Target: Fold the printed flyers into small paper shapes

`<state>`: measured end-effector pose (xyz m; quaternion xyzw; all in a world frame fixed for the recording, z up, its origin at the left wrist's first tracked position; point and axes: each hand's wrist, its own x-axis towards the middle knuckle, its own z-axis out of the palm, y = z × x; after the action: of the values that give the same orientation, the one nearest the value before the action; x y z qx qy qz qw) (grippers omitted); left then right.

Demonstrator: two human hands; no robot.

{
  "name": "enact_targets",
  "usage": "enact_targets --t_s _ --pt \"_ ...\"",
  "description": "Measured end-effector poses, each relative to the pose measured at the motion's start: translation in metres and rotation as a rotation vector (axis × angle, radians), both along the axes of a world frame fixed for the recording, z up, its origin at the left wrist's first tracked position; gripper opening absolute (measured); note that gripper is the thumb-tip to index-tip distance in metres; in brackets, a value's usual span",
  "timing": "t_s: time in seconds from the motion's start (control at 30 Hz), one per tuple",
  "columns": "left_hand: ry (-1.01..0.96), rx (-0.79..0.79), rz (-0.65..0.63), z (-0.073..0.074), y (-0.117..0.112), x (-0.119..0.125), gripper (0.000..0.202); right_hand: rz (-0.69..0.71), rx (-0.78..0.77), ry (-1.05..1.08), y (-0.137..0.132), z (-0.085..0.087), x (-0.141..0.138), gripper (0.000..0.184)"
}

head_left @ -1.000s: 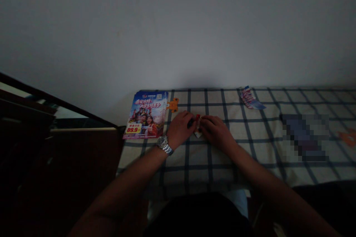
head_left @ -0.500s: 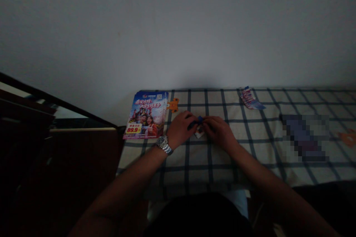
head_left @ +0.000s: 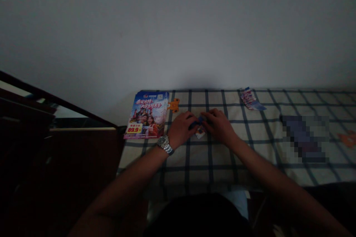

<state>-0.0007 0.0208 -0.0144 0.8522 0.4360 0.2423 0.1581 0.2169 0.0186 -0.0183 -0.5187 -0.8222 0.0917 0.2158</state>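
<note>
Between my fingertips is a small folded piece of printed paper (head_left: 200, 132), blue at the top and white with orange and red below. My left hand (head_left: 180, 127), with a metal watch on its wrist, pinches the paper's left side. From the right, my right hand (head_left: 219, 125) grips the blue upper part with thumb and fingers. Both hands rest low over the checked cloth, and the fingers hide part of the paper. Just left of my left hand lies a stack of colourful flyers (head_left: 147, 114).
A checked cloth (head_left: 178, 176) covers the surface, which meets a pale wall (head_left: 194, 26). Folded printed paper (head_left: 251, 100) lies at the back right. Farther right is a dark, pixelated object (head_left: 304, 139). A dark rail (head_left: 63, 102) slants down on the left.
My right hand's fingers have shifted up a little and changed their grip along the blue part. More of the paper's lower part shows. The left hand has barely moved.
</note>
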Motion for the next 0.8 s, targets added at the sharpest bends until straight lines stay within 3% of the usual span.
enact_targets --t_s 0.2,0.47,0.8 --pt "-0.015 -0.030 0.025 0.0037 -0.0017 0.0009 0.018 0.022 0.032 -0.052 0.0023 -0.0047 -0.0007 0.041" --pt "-0.104 -0.053 0.100 0.0057 -0.0019 -0.0026 0.014 0.020 0.035 0.082 0.0009 -0.0046 -0.0015 0.030" --pt "-0.092 -0.059 0.071 0.0097 -0.0018 -0.0045 0.012 0.050 0.002 0.191 0.0032 -0.0062 0.0023 0.024"
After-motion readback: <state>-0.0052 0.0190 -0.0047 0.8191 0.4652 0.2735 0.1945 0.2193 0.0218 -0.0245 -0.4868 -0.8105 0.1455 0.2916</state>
